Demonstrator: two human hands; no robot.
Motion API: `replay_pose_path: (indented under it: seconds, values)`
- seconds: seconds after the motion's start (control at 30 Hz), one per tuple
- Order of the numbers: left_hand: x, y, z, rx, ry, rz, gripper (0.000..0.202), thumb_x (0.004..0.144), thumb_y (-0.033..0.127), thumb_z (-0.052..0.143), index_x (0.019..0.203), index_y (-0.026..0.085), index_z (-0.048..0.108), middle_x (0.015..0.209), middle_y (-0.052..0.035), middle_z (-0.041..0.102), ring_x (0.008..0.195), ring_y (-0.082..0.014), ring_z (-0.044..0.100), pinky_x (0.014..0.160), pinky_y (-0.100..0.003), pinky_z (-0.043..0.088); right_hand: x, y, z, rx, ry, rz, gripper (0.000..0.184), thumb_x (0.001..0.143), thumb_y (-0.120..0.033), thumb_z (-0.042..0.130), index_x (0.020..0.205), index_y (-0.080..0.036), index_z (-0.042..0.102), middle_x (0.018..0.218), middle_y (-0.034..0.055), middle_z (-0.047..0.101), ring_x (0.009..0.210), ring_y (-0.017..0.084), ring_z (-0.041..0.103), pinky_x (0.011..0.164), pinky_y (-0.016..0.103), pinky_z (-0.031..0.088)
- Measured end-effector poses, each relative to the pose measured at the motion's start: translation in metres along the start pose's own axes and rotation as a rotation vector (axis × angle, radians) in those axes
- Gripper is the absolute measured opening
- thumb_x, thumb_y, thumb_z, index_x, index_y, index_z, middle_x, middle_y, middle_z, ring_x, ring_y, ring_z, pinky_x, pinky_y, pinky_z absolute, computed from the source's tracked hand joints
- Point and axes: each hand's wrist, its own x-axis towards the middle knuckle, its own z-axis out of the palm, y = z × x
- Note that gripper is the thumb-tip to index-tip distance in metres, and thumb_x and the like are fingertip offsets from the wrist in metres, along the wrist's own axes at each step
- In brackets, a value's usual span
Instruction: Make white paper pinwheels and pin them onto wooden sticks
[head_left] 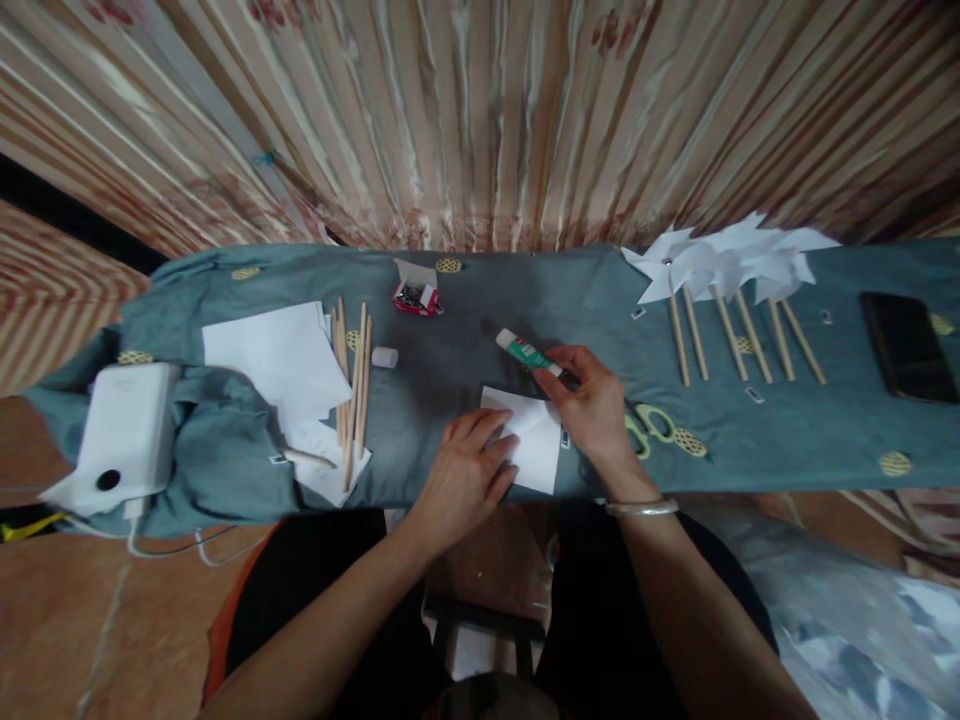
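Note:
A small white sheet of paper [538,455] lies near the front edge of the cloth-covered table. My left hand [474,458] rests on its left part, palm down with the fingers stretched out. Above the sheet's upper right corner, my right hand [589,395] grips a green and white glue stick [527,352] that points to the upper left. A white cap [385,357] lies apart on the cloth to the left. Close beside my right hand are scissors with light green handles [654,422], partly hidden behind it.
Wooden sticks [361,390] and white paper sheets [270,350] lie at left, near a white power bank [135,425] with a cable. A small red box [415,296] holds metal pins. Several paper pinwheels [720,262] on sticks and a dark phone [909,345] lie at right.

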Motion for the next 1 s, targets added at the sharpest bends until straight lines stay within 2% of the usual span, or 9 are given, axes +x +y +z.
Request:
replay_pose_path:
  seconds: [0.13, 0.23, 0.37, 0.5, 0.6, 0.73, 0.8, 0.9, 1.0]
  values:
    - [0.001, -0.002, 0.003, -0.028, 0.045, -0.001, 0.029, 0.086, 0.022, 0.065, 0.114, 0.018, 0.065, 0.143, -0.0151, 0.050, 0.135, -0.0345, 0.042, 0.107, -0.057, 0.042, 0.005, -0.006, 0.011, -0.129, -0.022, -0.040, 0.018, 0.084, -0.031, 0.064, 0.100, -0.022, 0.066, 0.093, 0.0067, 0.074, 0.081, 0.024, 0.067, 0.075, 0.037, 0.051]
    - [0.001, -0.005, 0.004, -0.062, 0.077, -0.007, 0.033, 0.085, 0.023, 0.067, 0.116, 0.017, 0.063, 0.155, -0.0169, 0.035, 0.145, -0.0379, 0.027, 0.111, -0.060, 0.037, 0.006, -0.009, 0.008, -0.211, -0.012, -0.105, 0.021, 0.087, -0.031, 0.061, 0.105, -0.022, 0.066, 0.100, 0.0091, 0.073, 0.094, 0.027, 0.066, 0.084, 0.041, 0.051]
    - [0.000, -0.008, 0.008, -0.118, 0.128, -0.023, 0.042, 0.083, 0.024, 0.070, 0.123, 0.020, 0.060, 0.162, -0.0134, 0.018, 0.148, -0.0391, 0.020, 0.114, -0.062, 0.033, -0.002, -0.002, -0.020, -0.361, 0.049, -0.205, 0.029, 0.093, -0.029, 0.052, 0.118, -0.020, 0.063, 0.119, 0.0138, 0.069, 0.113, 0.031, 0.060, 0.099, 0.047, 0.045]
    - [-0.003, -0.010, 0.011, -0.236, 0.160, -0.014, 0.052, 0.083, 0.019, 0.067, 0.133, 0.026, 0.053, 0.164, -0.0106, 0.014, 0.148, -0.0347, 0.027, 0.115, -0.060, 0.035, -0.026, 0.018, -0.060, -0.563, 0.087, -0.169, 0.031, 0.094, -0.028, 0.050, 0.118, -0.015, 0.065, 0.117, 0.0177, 0.069, 0.110, 0.034, 0.060, 0.095, 0.048, 0.047]
    - [-0.003, -0.010, 0.012, -0.315, 0.146, -0.027, 0.049, 0.084, 0.017, 0.065, 0.131, 0.024, 0.056, 0.163, -0.0118, 0.019, 0.147, -0.0329, 0.030, 0.115, -0.055, 0.038, -0.043, 0.034, -0.076, -0.660, 0.052, -0.146, 0.029, 0.092, -0.030, 0.053, 0.113, -0.014, 0.067, 0.109, 0.0176, 0.071, 0.103, 0.035, 0.063, 0.089, 0.048, 0.049]
    - [-0.001, -0.009, 0.012, -0.372, 0.130, -0.076, 0.039, 0.084, 0.020, 0.065, 0.122, 0.022, 0.064, 0.159, -0.0123, 0.028, 0.144, -0.0318, 0.036, 0.114, -0.051, 0.039, -0.053, 0.043, -0.078, -0.674, 0.046, -0.163, 0.029, 0.093, -0.029, 0.050, 0.111, -0.014, 0.067, 0.111, 0.0181, 0.071, 0.103, 0.034, 0.064, 0.089, 0.046, 0.050]
    - [0.001, -0.009, 0.012, -0.406, 0.124, -0.121, 0.036, 0.082, 0.020, 0.065, 0.118, 0.021, 0.067, 0.155, -0.0121, 0.037, 0.138, -0.0307, 0.044, 0.111, -0.048, 0.043, -0.055, 0.043, -0.078, -0.672, 0.080, -0.152, 0.029, 0.093, -0.028, 0.050, 0.113, -0.014, 0.067, 0.112, 0.0186, 0.071, 0.101, 0.033, 0.065, 0.088, 0.045, 0.051]
    - [0.006, -0.008, 0.011, -0.458, 0.105, -0.196, 0.031, 0.082, 0.017, 0.062, 0.112, 0.020, 0.071, 0.135, -0.0109, 0.058, 0.118, -0.0260, 0.061, 0.102, -0.042, 0.050, -0.059, 0.042, -0.082, -0.708, 0.075, -0.147, 0.030, 0.093, -0.029, 0.050, 0.114, -0.015, 0.066, 0.108, 0.0174, 0.072, 0.096, 0.032, 0.067, 0.084, 0.043, 0.052]
    - [0.012, -0.005, 0.007, -0.525, 0.132, -0.275, 0.031, 0.079, 0.017, 0.063, 0.108, 0.021, 0.073, 0.112, -0.0072, 0.070, 0.104, -0.0236, 0.067, 0.096, -0.037, 0.053, -0.061, 0.040, -0.088, -0.759, -0.009, -0.141, 0.031, 0.091, -0.027, 0.051, 0.115, -0.014, 0.066, 0.103, 0.0176, 0.073, 0.093, 0.032, 0.068, 0.081, 0.043, 0.052]
